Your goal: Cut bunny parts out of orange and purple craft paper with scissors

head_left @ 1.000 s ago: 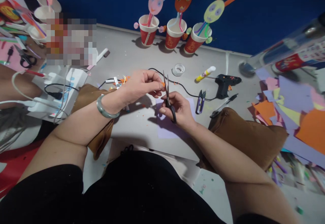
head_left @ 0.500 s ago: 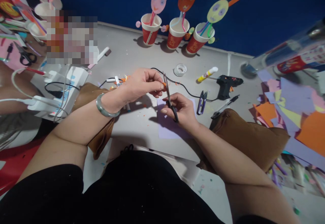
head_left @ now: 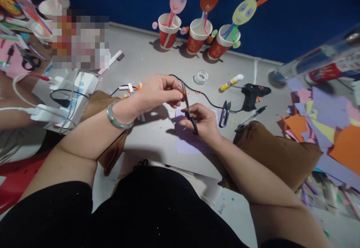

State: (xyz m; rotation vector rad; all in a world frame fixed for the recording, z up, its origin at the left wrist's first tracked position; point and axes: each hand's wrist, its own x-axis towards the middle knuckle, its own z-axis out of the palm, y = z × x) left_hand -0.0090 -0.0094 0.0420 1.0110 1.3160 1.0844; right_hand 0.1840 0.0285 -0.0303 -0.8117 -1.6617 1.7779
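Note:
My left hand [head_left: 161, 92], with a green bangle [head_left: 118, 117] at the wrist, pinches a tiny orange piece [head_left: 183, 93], mostly hidden by the fingertips. Black-handled scissors [head_left: 190, 115] are in my right hand [head_left: 204, 122], blades pointing up and touching or very near the orange piece. Whether the blades are parted I cannot tell. Beneath my right hand lies a sheet of lilac paper [head_left: 187, 143]. Purple thread snips [head_left: 224, 114] rest to its right, and small paper bits are scattered on the table below my left hand.
Three red paper cups [head_left: 168, 36] with paper rabbit heads stand at the back. A roll of clear tape [head_left: 201, 77], a glue stick [head_left: 231, 82] and a black glue gun [head_left: 253, 95] with its cord lie ahead. Brown cushions [head_left: 275, 152] flank me. Coloured paper [head_left: 317, 120] is piled right; a power strip [head_left: 80, 94] sits left.
The view has shifted slightly, so things sit a little to the right. Both hands keep nearly the same pose, still holding the orange piece and the scissors.

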